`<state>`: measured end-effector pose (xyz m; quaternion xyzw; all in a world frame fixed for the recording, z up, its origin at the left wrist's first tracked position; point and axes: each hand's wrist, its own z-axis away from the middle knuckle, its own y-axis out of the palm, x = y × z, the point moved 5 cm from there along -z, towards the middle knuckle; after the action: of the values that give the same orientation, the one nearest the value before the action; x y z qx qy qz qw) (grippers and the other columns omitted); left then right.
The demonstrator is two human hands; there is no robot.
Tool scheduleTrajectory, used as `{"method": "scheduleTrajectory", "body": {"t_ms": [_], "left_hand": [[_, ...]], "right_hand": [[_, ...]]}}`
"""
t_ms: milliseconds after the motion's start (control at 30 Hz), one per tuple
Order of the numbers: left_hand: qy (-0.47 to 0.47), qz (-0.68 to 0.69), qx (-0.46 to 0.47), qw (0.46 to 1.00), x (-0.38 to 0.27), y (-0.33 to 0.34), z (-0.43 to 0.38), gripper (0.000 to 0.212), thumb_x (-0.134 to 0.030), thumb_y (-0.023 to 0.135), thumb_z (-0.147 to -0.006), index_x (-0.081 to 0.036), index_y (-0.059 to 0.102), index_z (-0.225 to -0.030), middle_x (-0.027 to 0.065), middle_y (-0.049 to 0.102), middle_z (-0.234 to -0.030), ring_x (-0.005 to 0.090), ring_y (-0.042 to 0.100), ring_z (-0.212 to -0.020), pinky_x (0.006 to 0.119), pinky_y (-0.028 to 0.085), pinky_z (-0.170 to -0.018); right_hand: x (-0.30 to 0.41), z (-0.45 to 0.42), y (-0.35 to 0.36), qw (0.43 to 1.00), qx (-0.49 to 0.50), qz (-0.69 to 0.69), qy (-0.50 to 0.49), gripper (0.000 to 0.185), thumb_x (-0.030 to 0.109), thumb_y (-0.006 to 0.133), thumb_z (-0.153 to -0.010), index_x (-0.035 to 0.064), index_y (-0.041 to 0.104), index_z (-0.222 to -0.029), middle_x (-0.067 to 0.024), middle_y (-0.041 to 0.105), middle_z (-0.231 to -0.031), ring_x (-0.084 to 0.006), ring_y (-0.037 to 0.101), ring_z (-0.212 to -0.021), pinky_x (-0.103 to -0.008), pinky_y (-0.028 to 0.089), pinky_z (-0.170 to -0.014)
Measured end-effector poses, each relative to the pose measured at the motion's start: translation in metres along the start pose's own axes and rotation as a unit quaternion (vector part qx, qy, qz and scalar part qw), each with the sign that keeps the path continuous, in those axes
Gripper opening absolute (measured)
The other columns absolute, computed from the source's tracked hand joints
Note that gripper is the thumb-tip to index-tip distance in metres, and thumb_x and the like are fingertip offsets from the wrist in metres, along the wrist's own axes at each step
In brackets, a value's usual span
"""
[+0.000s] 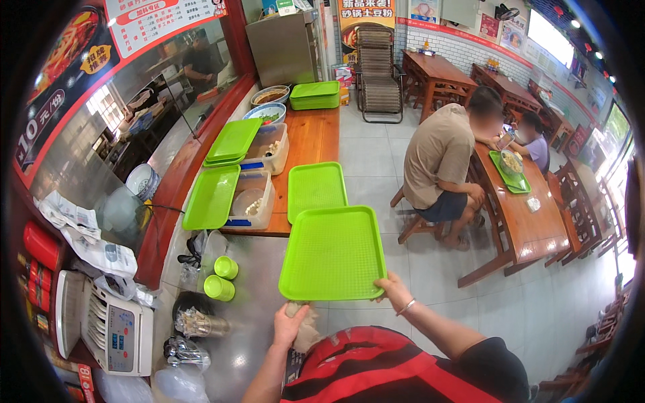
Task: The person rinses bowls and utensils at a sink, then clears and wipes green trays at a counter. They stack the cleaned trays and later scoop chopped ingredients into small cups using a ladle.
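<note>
A bright green plastic tray (333, 254) is held in front of me, its textured face up. My right hand (390, 291) grips its near right corner, with the thumb on the rim. Just below the near left corner, my left hand (289, 325) holds a crumpled beige cloth (307, 330) against the tray's near edge. Past the held tray, another green tray (317, 189) lies on the wooden counter (313, 136), partly covered by it. To the left, a green tray (212, 197) rests partly over a clear plastic bin (257, 201).
Green trays (315, 95) are stacked at the counter's far end, near bowls of food (267, 113). Two green cups (219, 287), chopsticks (201, 322) and metal spoons (186, 352) stand on the steel worktop (247, 272). Two people (438, 151) sit at a wooden table (529, 211) on the right.
</note>
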<state>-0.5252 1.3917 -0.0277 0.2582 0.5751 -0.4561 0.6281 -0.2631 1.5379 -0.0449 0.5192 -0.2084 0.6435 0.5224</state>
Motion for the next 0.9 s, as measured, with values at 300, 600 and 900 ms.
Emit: {"method": "scheduleTrajectory", "body": {"t_ms": [300, 600, 900], "left_hand": [[0.152, -0.451, -0.155, 0.866, 0.045, -0.065, -0.041, 0.035, -0.023, 0.076, -0.068, -0.003, 0.063, -0.094, 0.0134, 0.061, -0.090, 0.0350, 0.056, -0.088, 0.041, 0.045, -0.079], [0.088, -0.511, -0.139, 0.844, 0.108, -0.084, -0.089, 0.054, -0.017, 0.076, -0.066, -0.005, 0.055, -0.114, 0.0164, 0.052, -0.118, 0.0356, 0.045, -0.112, 0.043, 0.036, -0.097], [0.130, -0.430, -0.044, 0.892, 0.106, -0.051, -0.181, 0.044, -0.013, 0.071, -0.071, -0.006, 0.056, -0.111, 0.0128, 0.053, -0.115, 0.0324, 0.049, -0.107, 0.042, 0.039, -0.092]], "right_hand": [[0.038, -0.127, -0.056, 0.989, -0.024, 0.132, -0.064, 0.025, 0.005, 0.044, -0.082, -0.0040, 0.050, -0.104, -0.0129, 0.063, -0.073, -0.0146, 0.056, -0.048, -0.0243, 0.041, -0.044], [0.025, -0.321, -0.034, 0.988, -0.016, 0.149, -0.025, 0.024, 0.005, 0.045, -0.083, -0.0032, 0.051, -0.105, -0.0141, 0.063, -0.073, -0.0179, 0.061, -0.052, -0.0259, 0.045, -0.044], [0.002, -0.449, -0.038, 0.878, -0.173, 0.442, -0.069, 0.047, 0.027, 0.065, -0.081, -0.0034, 0.050, -0.114, -0.0230, 0.064, -0.090, -0.0280, 0.064, -0.063, -0.0374, 0.053, -0.059]]}}
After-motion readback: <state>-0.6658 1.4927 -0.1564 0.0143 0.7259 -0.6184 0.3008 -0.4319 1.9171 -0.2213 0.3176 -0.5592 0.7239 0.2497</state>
